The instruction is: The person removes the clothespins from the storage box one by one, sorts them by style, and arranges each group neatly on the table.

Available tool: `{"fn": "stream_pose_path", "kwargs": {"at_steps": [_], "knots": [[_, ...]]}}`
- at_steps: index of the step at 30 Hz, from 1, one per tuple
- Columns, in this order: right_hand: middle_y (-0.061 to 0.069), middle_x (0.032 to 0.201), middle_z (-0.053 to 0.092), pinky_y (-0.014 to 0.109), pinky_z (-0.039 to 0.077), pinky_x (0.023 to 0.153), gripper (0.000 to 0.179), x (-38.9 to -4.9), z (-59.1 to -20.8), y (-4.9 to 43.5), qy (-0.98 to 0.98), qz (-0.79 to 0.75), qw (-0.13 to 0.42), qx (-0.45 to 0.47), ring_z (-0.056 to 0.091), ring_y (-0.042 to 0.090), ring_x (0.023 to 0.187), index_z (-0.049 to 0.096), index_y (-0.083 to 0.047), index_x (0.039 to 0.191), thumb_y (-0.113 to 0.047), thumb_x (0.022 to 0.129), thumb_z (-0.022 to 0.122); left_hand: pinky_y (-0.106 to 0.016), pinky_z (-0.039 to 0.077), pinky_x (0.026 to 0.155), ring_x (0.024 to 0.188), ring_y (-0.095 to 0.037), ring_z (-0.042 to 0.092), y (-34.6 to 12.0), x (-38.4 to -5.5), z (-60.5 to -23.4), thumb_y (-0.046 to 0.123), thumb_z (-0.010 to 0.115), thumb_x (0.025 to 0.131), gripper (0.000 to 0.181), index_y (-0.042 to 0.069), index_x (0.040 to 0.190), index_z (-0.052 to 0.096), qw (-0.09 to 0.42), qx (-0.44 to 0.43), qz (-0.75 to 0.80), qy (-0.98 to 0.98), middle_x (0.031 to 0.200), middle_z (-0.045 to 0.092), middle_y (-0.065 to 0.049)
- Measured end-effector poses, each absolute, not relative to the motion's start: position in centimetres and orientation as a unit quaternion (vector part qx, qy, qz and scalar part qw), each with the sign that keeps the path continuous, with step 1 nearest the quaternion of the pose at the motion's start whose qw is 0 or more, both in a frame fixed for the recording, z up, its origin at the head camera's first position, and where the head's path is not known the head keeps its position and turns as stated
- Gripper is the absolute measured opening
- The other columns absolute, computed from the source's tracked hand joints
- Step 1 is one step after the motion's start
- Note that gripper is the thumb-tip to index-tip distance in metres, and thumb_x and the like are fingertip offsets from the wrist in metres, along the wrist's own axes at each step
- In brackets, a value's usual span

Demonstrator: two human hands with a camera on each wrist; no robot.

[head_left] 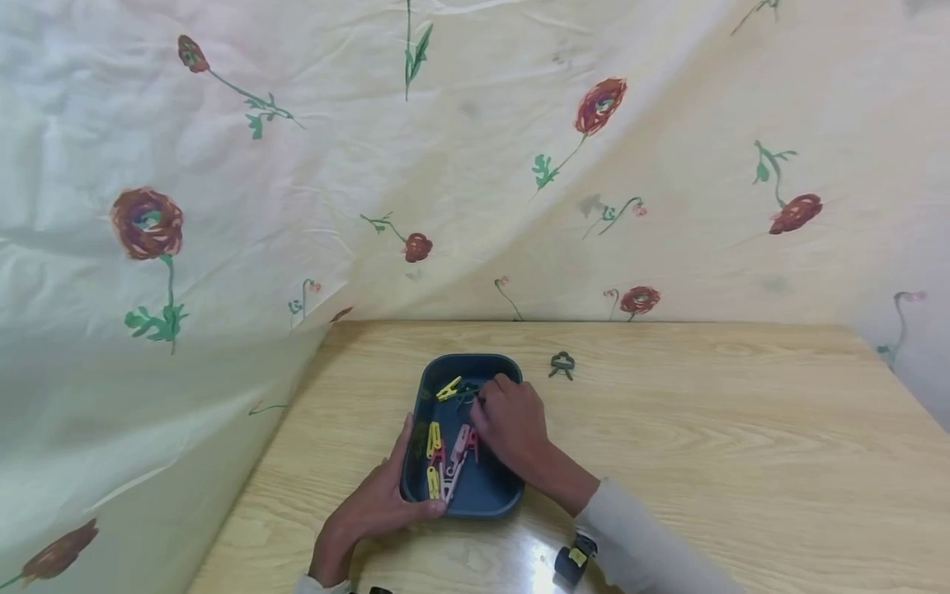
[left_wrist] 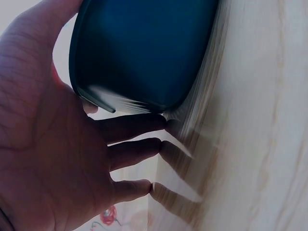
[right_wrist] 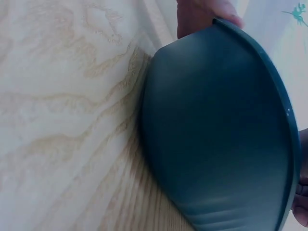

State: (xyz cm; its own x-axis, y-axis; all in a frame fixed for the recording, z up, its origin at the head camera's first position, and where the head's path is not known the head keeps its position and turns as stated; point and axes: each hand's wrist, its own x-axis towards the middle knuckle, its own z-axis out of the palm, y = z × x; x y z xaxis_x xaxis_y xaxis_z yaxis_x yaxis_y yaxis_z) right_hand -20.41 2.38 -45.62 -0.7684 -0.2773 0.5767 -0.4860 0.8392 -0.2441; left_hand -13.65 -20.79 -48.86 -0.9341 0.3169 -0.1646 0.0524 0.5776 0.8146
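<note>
A dark blue plastic tray [head_left: 486, 499] stands on the table with several clothespins inside. Its corner is held by my left hand [head_left: 382, 495], thumb at the near rim and fingers along the left side. In the left wrist view, three fingers [left_wrist: 132, 127] reach down to the tabletop. My right hand [head_left: 512, 417] is inside the tray with bent fingers, pinching a dark green clip [head_left: 465, 393]; its fingertips are partly hidden. Beside that clip lies a yellow clothespin [head_left: 449, 388]. Nearer are another yellow clothespin [head_left: 434, 440], a pink clothespin [head_left: 460, 444] and a red clothespin [head_left: 473, 443].
A dark green clip [head_left: 562, 365] lies on the wooden table [head_left: 705, 445], right of the tray's far end. Flowered cloth [head_left: 475, 165] hangs behind the table and along its left side. A dark wrist strap [head_left: 575, 561] shows near the right sleeve.
</note>
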Motion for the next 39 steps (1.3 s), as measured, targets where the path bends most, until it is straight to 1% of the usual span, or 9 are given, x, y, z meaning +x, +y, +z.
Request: {"fn": "stream_pose_path", "kwargs": {"at_steps": [6,12,14,19,25,28,31,34,39], "knots": [[0.004,0.080,0.062,0.032,0.045,0.061,0.013,-19.9,-45.2,3.2,-0.918,0.210,0.283,0.183,0.055,0.018,0.064,0.073,-0.006,0.084,-0.019,0.086,0.076,-0.058,0.029,0.110,0.138,-0.032,0.038,-20.8,-13.6,-48.9,0.048,0.082,0.078,0.123,0.028,0.161,-0.007,0.146,0.098,0.443,0.879,0.160,0.028,-0.016],[0.006,0.084,0.065,0.033,0.047,0.063,0.013,-19.6,-44.8,4.2,-0.915,0.239,0.286,0.157,0.056,0.019,0.067,0.075,-0.006,0.089,-0.018,0.087,0.077,-0.059,0.032,0.108,0.128,-0.029,0.046,-21.1,-13.7,-48.4,0.048,0.082,0.078,0.123,0.028,0.161,-0.006,0.153,0.102,0.428,0.885,0.158,0.033,-0.016],[0.006,0.083,0.065,0.034,0.047,0.063,0.011,-19.6,-44.8,4.7,-0.908,0.251,0.299,0.154,0.057,0.020,0.068,0.075,-0.005,0.088,-0.016,0.087,0.077,-0.059,0.032,0.108,0.125,-0.027,0.047,-21.1,-13.9,-48.3,0.047,0.082,0.078,0.123,0.028,0.161,-0.006,0.155,0.106,0.427,0.884,0.157,0.034,-0.015],[0.005,0.079,0.063,0.036,0.046,0.063,0.010,-20.0,-45.4,6.2,-0.891,0.273,0.331,0.146,0.057,0.019,0.068,0.075,-0.005,0.088,-0.015,0.087,0.076,-0.060,0.032,0.108,0.126,-0.029,0.046,-21.1,-14.1,-48.5,0.048,0.082,0.077,0.124,0.028,0.161,-0.007,0.157,0.109,0.427,0.884,0.157,0.035,-0.015],[0.005,0.076,0.062,0.038,0.045,0.058,0.007,-20.7,-46.2,8.4,-0.865,0.292,0.384,0.138,0.056,0.021,0.065,0.074,-0.004,0.083,-0.010,0.083,0.078,-0.061,0.033,0.107,0.131,-0.031,0.044,-21.1,-13.9,-48.8,0.048,0.082,0.078,0.123,0.030,0.160,-0.009,0.164,0.116,0.422,0.884,0.158,0.033,-0.016],[0.006,0.076,0.063,0.039,0.045,0.056,0.007,-21.2,-46.4,9.6,-0.860,0.288,0.399,0.136,0.059,0.022,0.065,0.073,-0.004,0.082,-0.010,0.083,0.077,-0.061,0.033,0.107,0.128,-0.030,0.046,-21.1,-13.8,-48.6,0.048,0.081,0.079,0.123,0.030,0.160,-0.010,0.165,0.117,0.416,0.887,0.156,0.036,-0.016],[0.007,0.077,0.064,0.041,0.046,0.056,0.006,-21.4,-46.6,11.0,-0.861,0.290,0.401,0.117,0.061,0.022,0.065,0.074,-0.004,0.082,-0.008,0.083,0.077,-0.061,0.033,0.107,0.127,-0.029,0.047,-21.0,-13.9,-48.2,0.050,0.080,0.079,0.124,0.028,0.160,-0.010,0.172,0.122,0.407,0.889,0.155,0.038,-0.016],[0.008,0.077,0.065,0.042,0.047,0.056,0.006,-21.5,-46.9,12.5,-0.865,0.298,0.393,0.092,0.062,0.024,0.066,0.073,-0.003,0.083,-0.006,0.082,0.078,-0.061,0.033,0.107,0.127,-0.028,0.048,-20.9,-14.1,-47.8,0.051,0.080,0.078,0.125,0.026,0.160,-0.011,0.187,0.130,0.401,0.887,0.154,0.038,-0.016],[0.011,0.081,0.068,0.044,0.047,0.058,0.008,-21.9,-47.8,15.1,-0.875,0.303,0.375,0.049,0.065,0.025,0.068,0.073,-0.002,0.086,-0.009,0.086,0.076,-0.058,0.034,0.108,0.120,-0.024,0.050,-20.8,-14.7,-47.3,0.050,0.081,0.078,0.126,0.023,0.160,-0.010,0.203,0.142,0.400,0.882,0.151,0.042,-0.015]]}}
